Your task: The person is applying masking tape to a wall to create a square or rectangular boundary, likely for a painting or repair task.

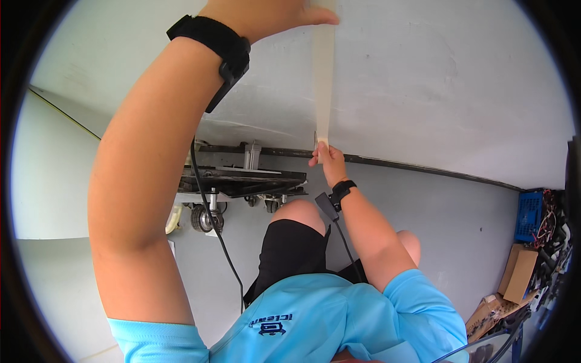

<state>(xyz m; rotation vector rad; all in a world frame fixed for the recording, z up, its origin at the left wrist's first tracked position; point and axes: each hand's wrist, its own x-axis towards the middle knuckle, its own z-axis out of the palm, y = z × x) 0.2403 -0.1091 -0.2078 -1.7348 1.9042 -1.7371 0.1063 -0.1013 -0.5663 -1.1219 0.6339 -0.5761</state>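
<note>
A long cream strip of what looks like masking tape (pixel 324 85) runs straight down a large pale panel (pixel 411 85). At the top edge of the picture my left hand (pixel 272 15) is partly cut off. Its thumb is stretched out across the strip, so the hand looks open, though the other fingers are out of the picture. Lower down, my right hand (pixel 330 160) pinches the strip's bottom end between thumb and fingers, near the panel's dark lower edge (pixel 387 162). Both wrists wear black straps; a small grey box on a cable sits by the right strap.
A dark metal frame (pixel 242 181) with a caster wheel (pixel 206 219) stands left of my knees. A black cable (pixel 212 224) hangs beside my left arm. At the far right are a blue crate (pixel 529 216), a cardboard box (pixel 518 272) and jumbled cables on the grey floor (pixel 448 224).
</note>
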